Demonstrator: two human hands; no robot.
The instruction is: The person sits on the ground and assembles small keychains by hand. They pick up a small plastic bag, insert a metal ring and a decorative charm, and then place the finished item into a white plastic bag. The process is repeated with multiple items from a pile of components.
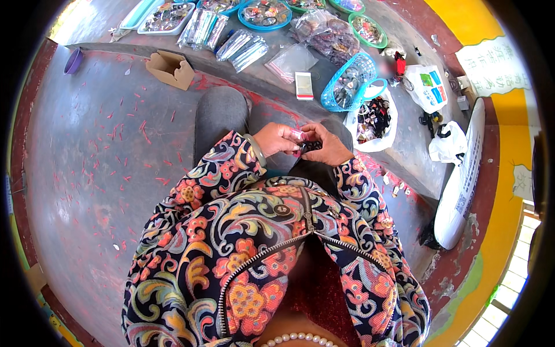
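Observation:
Just above my lap, my left hand (275, 140) and my right hand (327, 147) almost meet. The left fingertips pinch a small clear packet with a pinkish-red edge (297, 135). Between the right thumb and fingers sits a small black piece (312, 146), dark and perforated-looking; its kind is too small to make out. The two things touch or overlap, and the fingers hide parts of both. A light bangle (255, 149) circles my left wrist.
A stack of small clear bags (304, 85) lies ahead on the raised ledge. Beside it a blue basket (347, 87) is tipped over, next to a white bag of dark pieces (374, 122). Bundled packets (243, 49), a blue tray (265, 14) and an open cardboard box (170, 69) stand farther left.

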